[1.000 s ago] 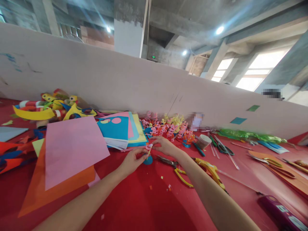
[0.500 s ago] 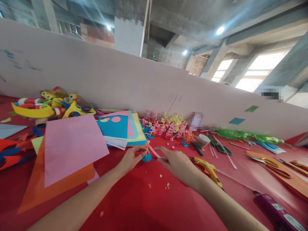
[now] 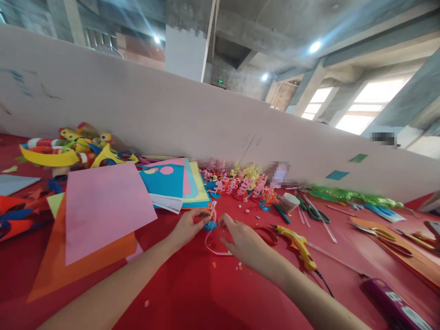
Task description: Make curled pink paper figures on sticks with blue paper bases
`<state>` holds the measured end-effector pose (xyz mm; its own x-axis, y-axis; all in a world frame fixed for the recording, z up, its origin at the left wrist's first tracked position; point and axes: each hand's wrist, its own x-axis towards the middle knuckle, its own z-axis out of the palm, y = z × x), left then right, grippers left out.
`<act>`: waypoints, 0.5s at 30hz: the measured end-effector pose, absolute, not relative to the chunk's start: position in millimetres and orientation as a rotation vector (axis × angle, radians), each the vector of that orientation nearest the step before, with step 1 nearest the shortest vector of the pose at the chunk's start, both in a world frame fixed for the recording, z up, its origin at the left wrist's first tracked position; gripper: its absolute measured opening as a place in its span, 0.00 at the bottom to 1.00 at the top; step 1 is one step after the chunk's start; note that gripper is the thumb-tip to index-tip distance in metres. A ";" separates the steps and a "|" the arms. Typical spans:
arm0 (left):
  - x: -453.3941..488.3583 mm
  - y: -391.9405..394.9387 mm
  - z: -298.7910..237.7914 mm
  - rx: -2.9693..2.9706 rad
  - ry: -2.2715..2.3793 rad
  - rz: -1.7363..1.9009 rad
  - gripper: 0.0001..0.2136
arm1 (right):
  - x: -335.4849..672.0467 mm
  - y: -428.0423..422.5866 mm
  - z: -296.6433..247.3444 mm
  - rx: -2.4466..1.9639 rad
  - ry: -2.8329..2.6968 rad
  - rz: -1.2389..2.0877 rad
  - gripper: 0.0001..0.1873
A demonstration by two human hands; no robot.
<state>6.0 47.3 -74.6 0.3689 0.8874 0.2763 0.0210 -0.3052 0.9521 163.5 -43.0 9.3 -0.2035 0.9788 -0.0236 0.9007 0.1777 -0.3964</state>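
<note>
My left hand [image 3: 192, 224] pinches a thin yellow stick [image 3: 211, 213] between thumb and fingertips. A round blue paper disc [image 3: 210, 226] shows just below the stick, partly hidden by fingers. From the stick's top a narrow pink paper strip [image 3: 207, 243] hangs in a loose loop, curving right across the table and out of sight under my right hand [image 3: 240, 238]. That hand hovers just right of the stick with bent fingers, a gap showing between thumb and forefinger. Red-handled scissors [image 3: 268, 235] lie partly behind it.
Pink and yellow paper curls [image 3: 244, 181] on discs crowd the back. Coloured sheets [image 3: 110, 206] are piled at left. Right of my hand rest a yellow glue gun [image 3: 297, 245], a roll of tape [image 3: 288, 201], dark green scissors [image 3: 314, 211] and a purple tool [image 3: 392, 300].
The pink strip, earlier straight between my hands, now hangs in a loop. My right hand has shifted slightly and its thumb and forefinger are apart. My left hand stays at the stick.
</note>
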 end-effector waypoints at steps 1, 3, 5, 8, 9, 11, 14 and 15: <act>6.3 47.5 -74.8 1.639 0.828 1.100 0.11 | 163.0 -45.4 6.1 -1.793 -2.236 0.485 0.12; 6.7 48.0 -75.1 1.644 0.831 1.108 0.11 | 161.2 -52.2 -1.8 -1.756 -2.254 0.520 0.11; 6.8 48.6 -75.5 1.649 0.825 1.113 0.11 | 158.3 -59.9 -11.2 -1.745 -2.263 0.547 0.12; 6.6 49.2 -75.6 1.654 0.789 1.107 0.10 | 154.0 -67.2 -25.1 -1.794 -2.307 0.492 0.13; 6.5 49.2 -75.5 1.658 0.781 1.104 0.10 | 153.3 -67.8 -28.7 -1.807 -2.324 0.463 0.12; 6.3 49.2 -75.0 1.663 0.779 1.102 0.10 | 153.8 -66.5 -33.0 -1.809 -2.329 0.434 0.13; 6.3 49.1 -74.6 1.657 0.787 1.103 0.10 | 157.8 -62.0 -29.6 -1.750 -2.285 0.436 0.13; 6.3 49.2 -74.6 1.653 0.786 1.103 0.10 | 159.2 -60.8 -25.7 -1.707 -2.279 0.445 0.14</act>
<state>6.3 49.2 -74.6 0.3825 0.8728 0.3030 0.0016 -0.3286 0.9445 159.2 -60.8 -25.7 -0.2765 0.9607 0.0232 0.8815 0.2631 -0.3921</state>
